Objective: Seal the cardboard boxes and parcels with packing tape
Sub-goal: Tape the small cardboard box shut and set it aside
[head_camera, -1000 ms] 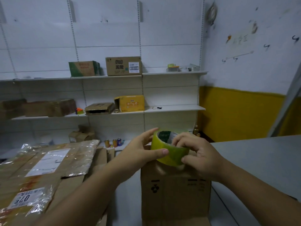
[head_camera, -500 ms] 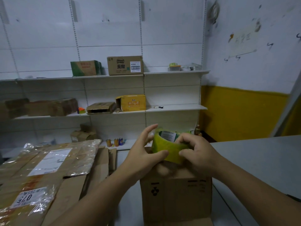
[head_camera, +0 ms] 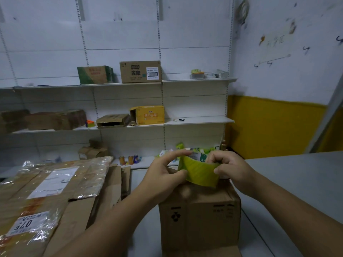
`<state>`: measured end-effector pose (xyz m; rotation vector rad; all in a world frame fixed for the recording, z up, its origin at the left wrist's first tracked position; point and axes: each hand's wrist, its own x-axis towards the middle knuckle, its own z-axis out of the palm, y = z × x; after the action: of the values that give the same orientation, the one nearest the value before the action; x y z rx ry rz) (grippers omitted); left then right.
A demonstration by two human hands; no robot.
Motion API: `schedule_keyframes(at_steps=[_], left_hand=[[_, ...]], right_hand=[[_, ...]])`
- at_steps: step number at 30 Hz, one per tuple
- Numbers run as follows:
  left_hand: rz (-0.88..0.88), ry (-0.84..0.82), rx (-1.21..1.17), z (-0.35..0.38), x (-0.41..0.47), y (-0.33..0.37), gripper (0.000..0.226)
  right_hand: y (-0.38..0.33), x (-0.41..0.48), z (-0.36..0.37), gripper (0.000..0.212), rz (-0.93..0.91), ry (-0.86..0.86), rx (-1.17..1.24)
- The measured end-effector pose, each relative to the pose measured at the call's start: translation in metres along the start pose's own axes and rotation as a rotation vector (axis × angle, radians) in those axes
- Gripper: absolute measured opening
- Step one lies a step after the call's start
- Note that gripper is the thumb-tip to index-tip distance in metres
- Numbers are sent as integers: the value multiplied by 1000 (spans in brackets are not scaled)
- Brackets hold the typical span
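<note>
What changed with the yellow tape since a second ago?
The left hand curled its forefinger over the top of the yellow-green packing tape roll, which tilted its outer band toward the camera. The right hand kept pinching it, above the upright brown cardboard box.

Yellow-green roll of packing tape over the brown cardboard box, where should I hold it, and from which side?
Probably pinch the yellow-green roll of packing tape across its left rim, thumb on outer band, finger over top, from the left like the left hand. It stands on edge, its right side taken by the right hand.
</note>
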<state>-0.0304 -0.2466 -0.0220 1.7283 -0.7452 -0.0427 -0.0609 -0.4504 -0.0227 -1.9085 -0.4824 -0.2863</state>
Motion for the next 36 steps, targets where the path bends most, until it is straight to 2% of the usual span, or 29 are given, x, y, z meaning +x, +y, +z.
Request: schedule_keyframes(at_steps=[3,6,8,14,19,22,25,28,31,33,34,36], left_hand=[[-17,14,-8,2,-1,-3,53],[-8,41,-5,5,-4,-3,55],[13,43,-5,7,-5,-3,56],[53,69,-23,2,-4,-4,55],[2,-43,-115,-6,-2,5,45],[5,-101,-190,-8,-2,11,34],[16,-25,-201,-8,-4,11,36],[58,103,-133,-4,-7,10,37],[86,116,-48,3,-11,12,39],[109,119,-67,5,-14,16,38],[108,114,-94,5,-15,19,39],[89,99,-153,2,-15,23,43]], right_hand=[[-2,-1,2,12,14,21,-99],[-9,-3,6,14,-32,88,-457],[-18,-5,14,18,-53,70,-552],[-21,-4,11,14,-22,39,-324],[-18,-4,3,23,-79,13,-80],[-18,-2,-2,21,-104,-7,-1],[-13,-2,-2,26,-101,50,-58],[-10,-4,7,16,-90,196,-236],[-15,-9,21,12,-121,198,-339],[-15,-12,24,24,-162,234,-383],[-16,-13,22,31,-171,258,-357],[-19,-15,17,29,-200,251,-167]])
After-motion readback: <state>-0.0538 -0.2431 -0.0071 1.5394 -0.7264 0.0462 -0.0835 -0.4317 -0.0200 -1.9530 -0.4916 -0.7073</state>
